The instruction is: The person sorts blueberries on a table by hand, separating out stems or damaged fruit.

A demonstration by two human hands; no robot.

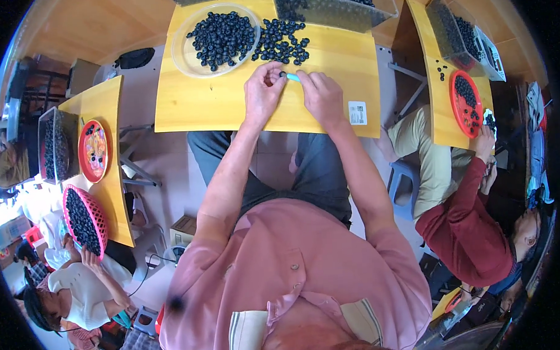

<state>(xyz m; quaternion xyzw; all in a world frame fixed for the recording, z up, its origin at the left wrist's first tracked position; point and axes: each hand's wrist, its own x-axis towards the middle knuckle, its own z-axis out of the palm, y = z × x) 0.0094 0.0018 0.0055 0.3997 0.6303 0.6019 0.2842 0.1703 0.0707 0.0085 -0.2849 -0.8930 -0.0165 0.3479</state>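
Close together, my left hand (265,94) pinches one blueberry (282,74) and my right hand (322,99) grips a slim teal tool (293,77), above a yellow table (210,109).

The tool's tip is right at the berry; whether they touch, I cannot tell. A white label (357,112) lies right of my right hand. Just beyond my hands are loose blueberries (281,44), beside a clear round dish (182,57) heaped with more. A clear plastic bin (348,20) of blueberries stands at the far edge.
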